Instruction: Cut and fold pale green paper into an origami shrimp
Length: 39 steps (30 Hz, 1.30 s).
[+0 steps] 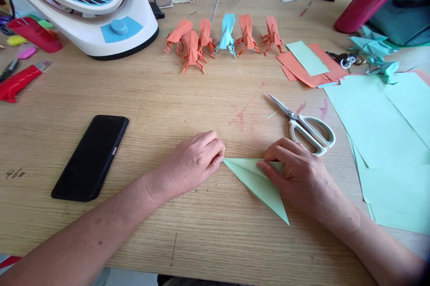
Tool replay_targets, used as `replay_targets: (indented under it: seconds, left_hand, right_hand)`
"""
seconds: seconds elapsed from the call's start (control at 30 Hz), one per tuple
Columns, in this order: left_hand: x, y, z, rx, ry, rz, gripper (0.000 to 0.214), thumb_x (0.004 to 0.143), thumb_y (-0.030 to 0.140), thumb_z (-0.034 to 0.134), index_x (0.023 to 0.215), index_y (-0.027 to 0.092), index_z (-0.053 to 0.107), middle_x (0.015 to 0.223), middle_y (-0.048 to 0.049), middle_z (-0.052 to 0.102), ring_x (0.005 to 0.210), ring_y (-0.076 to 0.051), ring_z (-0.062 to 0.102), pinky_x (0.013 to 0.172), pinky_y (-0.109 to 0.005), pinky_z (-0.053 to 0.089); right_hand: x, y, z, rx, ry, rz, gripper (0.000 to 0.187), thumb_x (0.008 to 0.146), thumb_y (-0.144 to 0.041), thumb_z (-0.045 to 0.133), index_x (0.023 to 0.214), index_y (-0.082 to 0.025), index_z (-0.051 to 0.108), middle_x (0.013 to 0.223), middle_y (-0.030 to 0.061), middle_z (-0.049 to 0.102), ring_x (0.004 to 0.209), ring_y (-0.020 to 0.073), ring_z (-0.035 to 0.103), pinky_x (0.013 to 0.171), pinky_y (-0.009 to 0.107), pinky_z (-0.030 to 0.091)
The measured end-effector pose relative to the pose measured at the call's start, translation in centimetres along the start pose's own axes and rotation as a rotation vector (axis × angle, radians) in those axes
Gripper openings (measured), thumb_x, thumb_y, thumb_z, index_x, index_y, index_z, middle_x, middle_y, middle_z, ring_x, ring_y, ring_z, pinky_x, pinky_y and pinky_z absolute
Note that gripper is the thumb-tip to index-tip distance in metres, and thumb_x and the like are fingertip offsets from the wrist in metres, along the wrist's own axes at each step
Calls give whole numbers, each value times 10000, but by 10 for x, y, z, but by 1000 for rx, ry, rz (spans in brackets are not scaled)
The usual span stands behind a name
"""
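A folded light green paper, a long pointed triangle, lies on the wooden table in front of me. My left hand has its fingers curled together and pinches the paper's left tip. My right hand lies on the paper's right part, its fingers pressed down along a fold and covering that end.
White-handled scissors lie just beyond my right hand. A black phone lies at the left. Several orange and one blue folded paper figures stand in a row further back. Green sheets are stacked at the right, orange sheets behind them. A white fan stands at the back left.
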State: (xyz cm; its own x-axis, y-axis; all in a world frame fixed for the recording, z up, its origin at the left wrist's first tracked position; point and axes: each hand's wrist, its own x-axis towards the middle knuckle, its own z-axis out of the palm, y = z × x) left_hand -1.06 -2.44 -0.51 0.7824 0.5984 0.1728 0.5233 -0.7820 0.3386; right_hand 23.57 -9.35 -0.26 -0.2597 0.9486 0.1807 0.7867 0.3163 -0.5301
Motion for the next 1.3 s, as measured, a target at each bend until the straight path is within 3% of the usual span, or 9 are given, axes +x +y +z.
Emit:
replay_targets:
  seconds: [0.33, 0.5, 0.67, 0.83, 0.97, 1.1, 1.3]
  left_hand:
    - [0, 0, -2, -106, 25, -37, 165, 899, 62, 506, 774, 166, 536, 803, -2, 548, 711, -117, 513, 638, -249, 418]
    - [-9, 2, -3, -163, 120, 16, 139, 960, 76, 483, 914, 157, 586, 813, -10, 597, 747, -114, 568, 683, -247, 472]
    - [-29, 3, -2, 2, 171, 194, 284, 934, 34, 514, 1182, 131, 613, 977, -79, 695, 865, -174, 639, 758, -317, 544]
    - [-35, 3, 1, 162, 151, 263, 369, 894, 18, 577, 1260, 63, 587, 992, -111, 709, 819, -204, 634, 719, -361, 556]
    - [-32, 4, 4, 67, 174, 191, 328, 919, 9, 531, 1239, 47, 591, 973, -115, 685, 857, -191, 636, 755, -345, 562]
    - [-28, 6, 4, -107, 168, 38, 193, 945, 95, 574, 1128, 115, 634, 945, -67, 657, 853, -145, 630, 776, -287, 552]
    - [-25, 5, 5, -178, 144, -3, 111, 953, 108, 574, 1012, 147, 660, 897, -39, 630, 827, -132, 613, 747, -267, 522]
  right_hand:
    - [-1, -3, -1, 6, -36, -3, 133, 914, -176, 597, 785, -196, 574, 785, 23, 576, 696, 166, 547, 704, 347, 439]
    - [-1, -2, -1, 11, -35, 0, 135, 923, -176, 587, 790, -196, 577, 790, 22, 575, 706, 166, 551, 710, 351, 436]
    - [-1, -2, -2, 16, -31, -14, 143, 925, -177, 578, 785, -203, 563, 797, 24, 582, 706, 163, 546, 709, 353, 442]
    - [-1, 0, -1, 19, -31, -33, 139, 920, -168, 584, 787, -202, 562, 800, 27, 578, 717, 168, 539, 714, 359, 437]
    - [-2, 1, -1, 17, -34, -36, 137, 920, -166, 589, 792, -202, 557, 809, 25, 578, 704, 164, 541, 702, 361, 425]
    - [-2, 1, -1, 12, -39, -44, 146, 927, -183, 589, 788, -204, 551, 799, 24, 576, 698, 168, 548, 698, 366, 422]
    - [-1, 1, -1, 19, -53, -44, 142, 937, -192, 584, 799, -208, 556, 796, 24, 572, 691, 170, 549, 694, 366, 421]
